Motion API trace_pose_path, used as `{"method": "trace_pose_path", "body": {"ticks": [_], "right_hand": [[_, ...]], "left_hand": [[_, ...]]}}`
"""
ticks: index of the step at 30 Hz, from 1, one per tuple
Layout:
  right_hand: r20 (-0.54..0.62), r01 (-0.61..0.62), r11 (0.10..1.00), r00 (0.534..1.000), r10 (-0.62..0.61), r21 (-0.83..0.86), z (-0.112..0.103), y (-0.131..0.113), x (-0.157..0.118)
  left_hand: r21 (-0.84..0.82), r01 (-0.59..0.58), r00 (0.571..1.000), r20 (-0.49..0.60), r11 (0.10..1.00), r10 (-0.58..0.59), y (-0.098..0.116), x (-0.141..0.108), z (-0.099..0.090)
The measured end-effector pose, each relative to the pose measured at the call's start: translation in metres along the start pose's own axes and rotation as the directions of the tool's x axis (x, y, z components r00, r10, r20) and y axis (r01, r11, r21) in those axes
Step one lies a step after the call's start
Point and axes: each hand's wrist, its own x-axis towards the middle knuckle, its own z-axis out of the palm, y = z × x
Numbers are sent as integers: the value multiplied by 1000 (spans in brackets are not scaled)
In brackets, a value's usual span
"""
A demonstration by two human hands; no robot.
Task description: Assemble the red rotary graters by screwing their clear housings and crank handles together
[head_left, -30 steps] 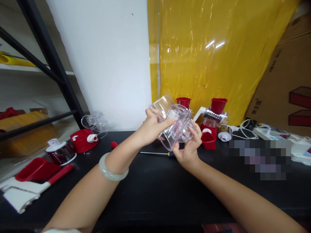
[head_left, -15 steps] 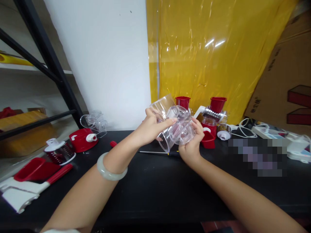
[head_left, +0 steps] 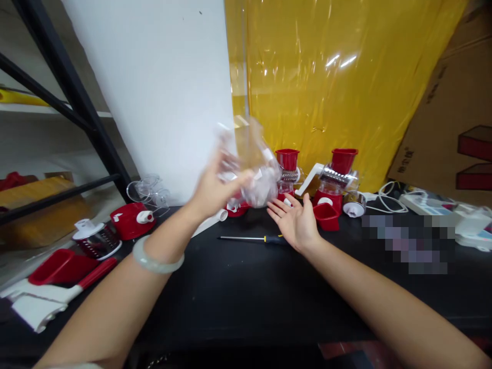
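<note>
Raised above the black table, a clear plastic grater housing point(head_left: 257, 163) is gripped by my left hand point(head_left: 213, 185); motion blurs its outline. My right hand point(head_left: 296, 223) is off the housing, palm turned up and fingers spread, just to its lower right. A screwdriver point(head_left: 242, 238) lies on the table below both hands, its dark handle end near my right hand. Behind the hands stand two red-and-clear rotary graters point(head_left: 341, 177), one partly covered by the housing.
To the left lie another clear housing point(head_left: 149, 190), a red base point(head_left: 131, 221), a metal grating drum point(head_left: 98, 241), a red hopper point(head_left: 63, 266) and a white stand point(head_left: 42, 305). At right are a drum point(head_left: 354, 205), a white cable point(head_left: 392, 202) and a cardboard box point(head_left: 434, 128).
My right hand has let go of the clear housing and opened. My left hand has moved up and to the left with the housing, uncovering more of the screwdriver and graters.
</note>
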Motion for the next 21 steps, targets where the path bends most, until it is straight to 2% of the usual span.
{"method": "trace_pose_path", "body": {"ticks": [1, 2, 4, 5, 7, 10, 15, 18, 21], "right_hand": [[25, -59, 998, 998, 58, 31, 0, 1, 0], [44, -110, 992, 993, 108, 58, 1, 1, 0], [54, -152, 986, 987, 148, 70, 5, 2, -3], [57, -150, 987, 987, 147, 61, 8, 2, -5], [84, -145, 989, 986, 142, 39, 12, 4, -10], [126, -132, 991, 983, 131, 0, 17, 12, -18], [110, -80, 992, 990, 91, -102, 11, 32, -25], [40, 1, 985, 999, 6, -170, 3, 37, -19], [-22, 112, 956, 992, -123, -269, 0, 36, -16]], "left_hand": [[86, -51, 997, 62, 995, 46, -12, 1, 2], [133, -73, 996, 53, 988, 67, -24, 2, 4], [121, -64, 986, -147, 991, 82, -42, 2, 3], [117, -55, 986, -153, 992, 73, -48, 2, 2], [108, 12, 998, -61, 994, -6, -56, 0, -1], [-58, 64, 994, -81, 996, -68, -62, -5, -3], [-138, 141, 984, -93, 980, -155, -66, -14, -10], [-192, 168, 976, -102, 967, -190, -65, -20, -20], [-182, 157, 981, -85, 971, -175, -66, -27, -25]]}}
